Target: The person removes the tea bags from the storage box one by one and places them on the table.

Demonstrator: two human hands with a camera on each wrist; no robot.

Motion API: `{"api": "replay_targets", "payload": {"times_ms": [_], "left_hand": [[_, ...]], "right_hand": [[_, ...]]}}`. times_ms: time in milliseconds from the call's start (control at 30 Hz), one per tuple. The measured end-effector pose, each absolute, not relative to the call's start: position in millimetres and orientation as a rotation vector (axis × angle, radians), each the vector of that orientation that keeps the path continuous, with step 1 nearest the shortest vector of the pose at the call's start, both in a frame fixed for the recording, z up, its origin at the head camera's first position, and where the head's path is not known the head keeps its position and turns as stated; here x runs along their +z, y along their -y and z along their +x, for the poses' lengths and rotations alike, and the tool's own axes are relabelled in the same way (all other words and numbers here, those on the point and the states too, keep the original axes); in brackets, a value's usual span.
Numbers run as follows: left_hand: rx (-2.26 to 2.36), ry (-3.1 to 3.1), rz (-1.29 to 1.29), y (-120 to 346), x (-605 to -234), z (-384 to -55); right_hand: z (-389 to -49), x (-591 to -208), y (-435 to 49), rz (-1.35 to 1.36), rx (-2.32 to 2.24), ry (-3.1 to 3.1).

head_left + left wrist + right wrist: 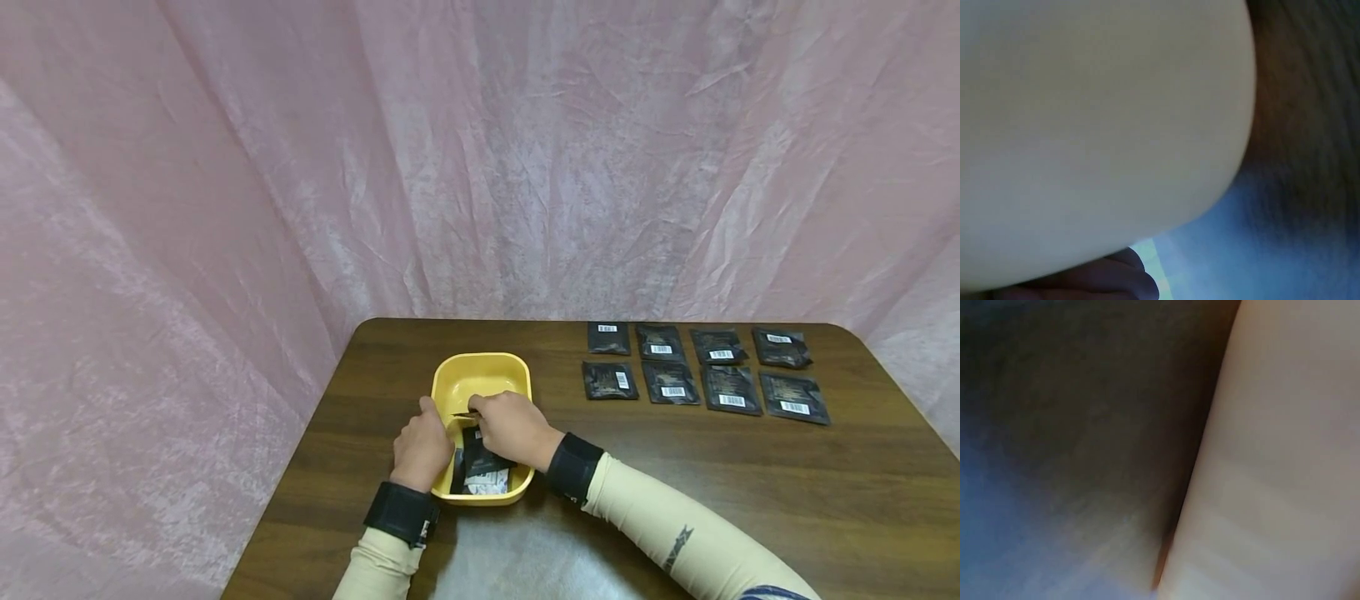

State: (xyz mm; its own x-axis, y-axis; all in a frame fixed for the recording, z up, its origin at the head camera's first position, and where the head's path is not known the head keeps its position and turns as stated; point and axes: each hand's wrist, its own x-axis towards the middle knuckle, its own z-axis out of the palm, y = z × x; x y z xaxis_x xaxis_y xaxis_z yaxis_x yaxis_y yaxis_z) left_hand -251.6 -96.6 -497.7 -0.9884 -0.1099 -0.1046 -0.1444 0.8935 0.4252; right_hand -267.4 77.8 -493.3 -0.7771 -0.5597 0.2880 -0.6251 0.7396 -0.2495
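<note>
A yellow plastic tub (482, 364) stands on the table with several black packets (480, 454) and a white printed piece (487, 482) in its near half. My left hand (422, 450) grips the tub's left rim, thumb on top; its other fingers are mostly hidden in the head view. My right hand (516, 427) reaches over the tub from the right and pinches a thin black packet (466, 415), seen nearly edge-on. Both wrist views are filled mostly by blurred skin, and the held things cannot be made out there.
Several flat black packets (670, 382) with white barcode labels lie in two rows at the table's back right. The brown wooden table (675, 475) has rounded far corners. Behind it hangs a pink curtain (480, 167).
</note>
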Motion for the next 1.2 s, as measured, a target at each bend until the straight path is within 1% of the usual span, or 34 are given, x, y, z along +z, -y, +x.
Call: {"api": "replay_targets", "payload": {"times_ms": [733,767,833,967,1000,1200], "left_hand": [[0.681,-3.007,-0.178,96.1,-494.1,-252.9],[0.674,-3.041,-0.154,98.7,-501.4,-254.7],[0.673,-3.045,-0.163,97.9,-500.1,-254.6],[0.683,-3.019,-0.196,96.6,-499.8,-256.5],[0.689,-2.975,-0.228,93.2,-492.7,-255.1],[0.667,-2.938,-0.235,91.3,-496.9,-256.9]], "right_hand": [[-265.4,-494.5,-85.2,0.799,0.759,2.480],[-264.3,-494.2,-86.7,0.791,0.765,2.446],[-261.8,-492.4,-90.4,0.781,0.765,2.367],[-256.3,-481.6,-103.2,0.756,0.743,2.203],[-254.1,-477.6,-108.3,0.743,0.733,2.176],[-239.3,-461.6,-155.1,0.676,0.635,2.113]]}}
